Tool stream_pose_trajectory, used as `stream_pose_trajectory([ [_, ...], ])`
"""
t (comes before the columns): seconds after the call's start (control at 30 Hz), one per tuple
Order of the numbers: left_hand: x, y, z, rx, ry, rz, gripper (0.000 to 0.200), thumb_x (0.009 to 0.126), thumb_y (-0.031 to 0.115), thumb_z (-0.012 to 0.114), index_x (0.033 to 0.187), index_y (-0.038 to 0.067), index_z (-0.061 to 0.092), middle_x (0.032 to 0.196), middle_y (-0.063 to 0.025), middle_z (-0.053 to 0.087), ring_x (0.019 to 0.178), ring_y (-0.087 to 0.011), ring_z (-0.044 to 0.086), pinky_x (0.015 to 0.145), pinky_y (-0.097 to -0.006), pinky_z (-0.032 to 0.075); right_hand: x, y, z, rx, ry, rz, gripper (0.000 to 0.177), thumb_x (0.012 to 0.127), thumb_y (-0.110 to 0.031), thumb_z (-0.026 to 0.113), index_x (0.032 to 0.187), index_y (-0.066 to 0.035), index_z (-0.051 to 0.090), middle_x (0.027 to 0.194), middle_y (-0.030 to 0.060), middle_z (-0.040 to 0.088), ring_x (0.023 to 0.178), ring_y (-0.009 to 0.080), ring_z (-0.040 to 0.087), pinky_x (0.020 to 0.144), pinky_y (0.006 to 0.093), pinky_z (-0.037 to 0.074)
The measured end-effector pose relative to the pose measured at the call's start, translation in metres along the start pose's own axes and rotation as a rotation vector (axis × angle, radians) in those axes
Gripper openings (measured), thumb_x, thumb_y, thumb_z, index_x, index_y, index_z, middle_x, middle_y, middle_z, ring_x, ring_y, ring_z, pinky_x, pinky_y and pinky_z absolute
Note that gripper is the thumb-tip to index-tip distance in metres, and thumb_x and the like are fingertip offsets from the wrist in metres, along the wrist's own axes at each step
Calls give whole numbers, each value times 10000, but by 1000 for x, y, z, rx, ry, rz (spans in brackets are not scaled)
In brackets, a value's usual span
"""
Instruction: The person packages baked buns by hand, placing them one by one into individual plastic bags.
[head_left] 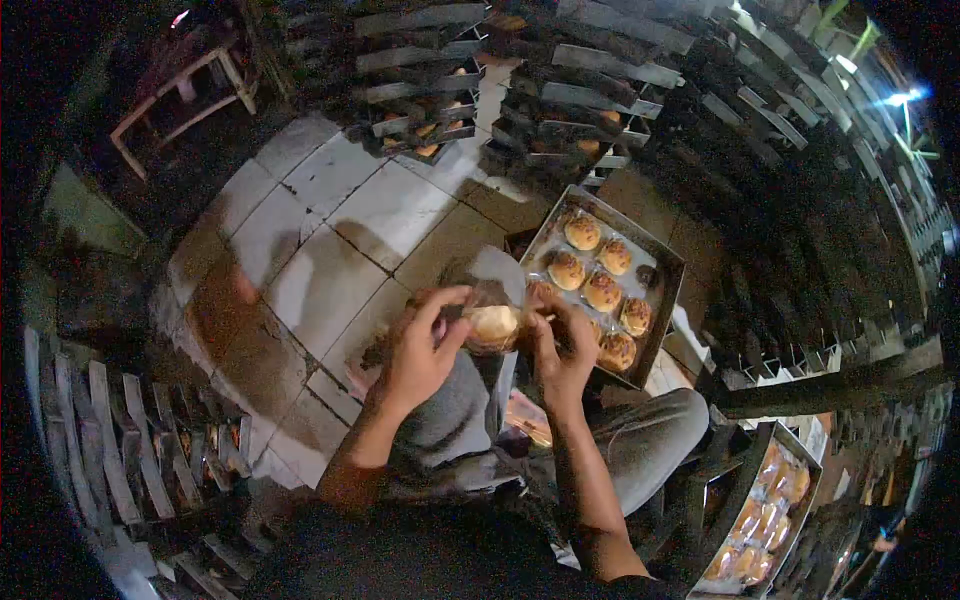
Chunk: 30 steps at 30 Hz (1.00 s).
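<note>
A pale round bun is between my two hands, above my lap, with what looks like clear plastic around it. My left hand is at the bun's left side, its thumb and fingers curved toward it. On the right, my right hand has its thumb and fingers pinched together beside the bun, seemingly on the plastic's edge. Just beyond my right hand lies a metal tray of round buns with browned tops, some partly hidden by that hand.
Stacked dark trays with baked goods stand at the back. A second tray of wrapped bread lies at the lower right. Tiled floor spreads ahead, with a wooden frame at the upper left.
</note>
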<state>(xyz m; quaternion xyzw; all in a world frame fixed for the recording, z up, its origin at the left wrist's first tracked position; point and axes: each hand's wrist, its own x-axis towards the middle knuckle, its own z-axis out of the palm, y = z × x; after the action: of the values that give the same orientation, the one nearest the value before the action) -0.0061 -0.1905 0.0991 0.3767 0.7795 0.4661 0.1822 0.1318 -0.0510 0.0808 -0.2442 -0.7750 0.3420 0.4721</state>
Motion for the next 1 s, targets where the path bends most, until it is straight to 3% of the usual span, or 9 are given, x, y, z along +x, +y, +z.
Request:
stream_pose_trajectory([
  [0.07, 6, 9, 3, -105, 187, 425, 175, 872, 57, 737, 1037, 19, 690, 1044, -122, 670, 958, -248, 636, 875, -335, 498, 9, 0, 5, -48, -34, -43, 225, 851, -1, 722, 1072, -19, 688, 978, 132, 687, 852, 237, 673, 751, 345, 529],
  [0.23, 24, 4, 0, -293, 261, 491, 132, 887, -6, 704, 1015, 26, 698, 938, -92, 660, 884, -189, 645, 797, -312, 519, 14, -53, -21, -181, 112, -282, 223, 800, 1, 769, 1014, -43, 722, 955, 138, 667, 842, 265, 677, 755, 348, 550],
  [0.3, 16, 3, -9, -466, 27, 190, 66, 940, -14, 658, 1000, -30, 680, 940, -74, 623, 792, -121, 637, 674, -223, 498, 0, -22, -27, -233, 37, -158, 119, 818, -6, 765, 932, -20, 737, 1015, 106, 694, 879, 211, 657, 819, 327, 530],
  [0.37, 15, -9, 0, -484, -7, 94, 87, 934, 1, 681, 1013, -33, 670, 918, -77, 627, 706, -109, 623, 593, -229, 482, -13, 11, -35, 209, -49, 598, 91, 854, -35, 740, 929, 12, 720, 1013, 93, 707, 918, 193, 643, 878, 320, 498],
  [0.5, 25, -19, 17, -946, 60, 71, 181, 886, 66, 766, 980, -14, 634, 870, -60, 623, 720, -97, 591, 570, -242, 445, -14, 8, -38, 351, -75, 471, 120, 824, -51, 764, 895, 29, 709, 975, 86, 712, 900, 184, 642, 876, 308, 480],
  [0.63, 51, 6, 9, -540, 66, 316, 166, 875, 76, 767, 909, 38, 608, 846, -59, 597, 841, -165, 583, 771, -292, 457, 29, -2, -38, 348, 60, 638, 176, 784, -61, 799, 869, 1, 658, 871, 41, 684, 835, 147, 640, 793, 283, 498],
  [0.9, 16, -9, -1, -73, 205, 341, 206, 928, 160, 724, 878, 13, 589, 743, -80, 631, 610, -196, 601, 538, -340, 449, -63, 115, 2, 796, -138, 920, 177, 949, -219, 676, 863, -75, 620, 739, -11, 604, 600, 94, 511, 560, 252, 404],
  [0.97, -15, -20, -3, -260, -110, -326, 250, 986, 225, 667, 1005, 6, 548, 797, -73, 593, 528, -136, 556, 425, -292, 415, -68, 51, 12, 1030, -92, 1264, 186, 962, -212, 655, 854, -107, 546, 705, -4, 561, 487, 109, 438, 450, 268, 342],
  [1.0, -29, -23, 3, -245, -116, -314, 250, 986, 225, 667, 1005, 6, 548, 797, -73, 593, 528, -136, 556, 425, -292, 415, -81, 53, 15, 1194, -156, 1233, 158, 971, -242, 638, 919, -103, 582, 757, 4, 591, 505, 118, 456, 458, 278, 357],
])
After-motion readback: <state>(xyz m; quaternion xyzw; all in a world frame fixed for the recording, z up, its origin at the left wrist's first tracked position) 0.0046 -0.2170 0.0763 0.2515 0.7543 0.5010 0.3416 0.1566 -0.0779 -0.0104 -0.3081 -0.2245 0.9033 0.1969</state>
